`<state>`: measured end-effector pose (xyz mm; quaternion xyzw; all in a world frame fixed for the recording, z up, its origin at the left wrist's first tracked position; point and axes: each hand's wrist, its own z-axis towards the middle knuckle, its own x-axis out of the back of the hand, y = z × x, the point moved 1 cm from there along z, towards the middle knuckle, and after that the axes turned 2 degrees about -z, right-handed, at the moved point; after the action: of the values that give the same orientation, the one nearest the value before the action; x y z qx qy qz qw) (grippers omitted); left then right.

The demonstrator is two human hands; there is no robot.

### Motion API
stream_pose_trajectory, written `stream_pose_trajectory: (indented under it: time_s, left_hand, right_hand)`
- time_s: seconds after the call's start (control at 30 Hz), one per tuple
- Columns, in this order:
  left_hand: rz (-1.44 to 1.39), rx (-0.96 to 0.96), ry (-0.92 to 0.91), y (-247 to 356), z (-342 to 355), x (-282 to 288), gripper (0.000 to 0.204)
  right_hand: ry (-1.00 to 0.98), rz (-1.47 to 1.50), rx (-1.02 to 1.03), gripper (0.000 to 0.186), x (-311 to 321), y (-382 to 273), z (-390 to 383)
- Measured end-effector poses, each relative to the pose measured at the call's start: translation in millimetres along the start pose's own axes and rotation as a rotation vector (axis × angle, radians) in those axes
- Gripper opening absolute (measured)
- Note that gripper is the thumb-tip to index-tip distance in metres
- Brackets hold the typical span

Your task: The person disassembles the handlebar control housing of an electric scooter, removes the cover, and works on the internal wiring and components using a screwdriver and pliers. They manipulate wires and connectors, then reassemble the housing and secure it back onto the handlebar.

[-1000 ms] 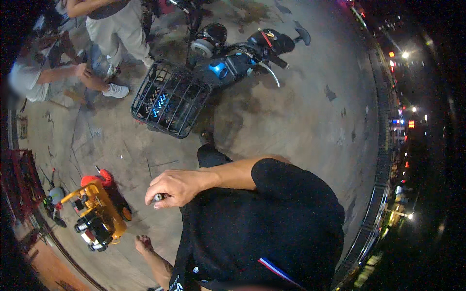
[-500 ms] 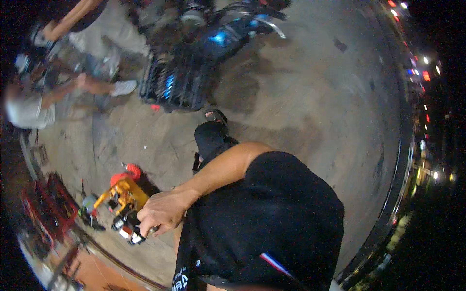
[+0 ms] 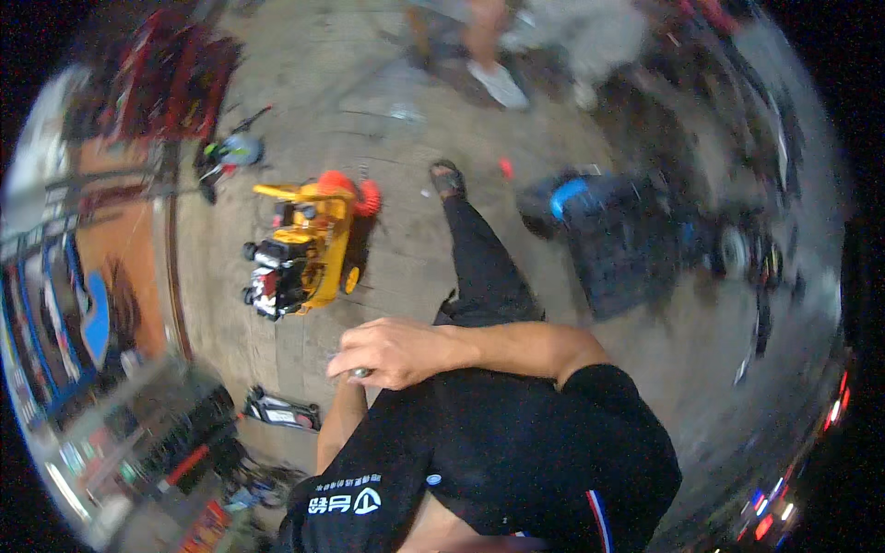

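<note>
Yellow compressor (image 3: 330, 260) now comes nearer the centre as the view turns left; right hand (image 3: 392, 353) curls fingers (image 3: 350, 355) around a metal piece (image 3: 360, 372), the hidden left hand's I cannot tell.

I counted one hand (image 3: 398, 354) in plain sight, two forearms (image 3: 512, 346), one small metal-looking piece (image 3: 360, 372), one air compressor (image 3: 328, 263), one coiled hose (image 3: 369, 197), one sandal (image 3: 450, 180), one trouser leg (image 3: 484, 267), at least one white shoe (image 3: 499, 86) and at least one blurred motorbike (image 3: 627, 244).
</note>
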<state>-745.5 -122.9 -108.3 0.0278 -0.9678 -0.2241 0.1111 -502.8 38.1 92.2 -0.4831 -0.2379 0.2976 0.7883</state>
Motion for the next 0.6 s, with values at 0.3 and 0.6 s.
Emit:
stream_pose_trajectory:
  time_s: [0.3, 0.6]
  left_hand:
    - [-0.249, -0.034, 0.323, 196.8, 76.9, -7.4, 0.031]
    - [-0.180, -0.724, 0.419, 456.5, 136.5, 10.3, 0.077]
  right_hand:
    - [-0.133, -0.240, -0.427, 0.022, 166.2, 146.3, 194.4]
    - [-0.568, -0.343, -0.431, 0.025, 171.5, 285.3, 367.7]
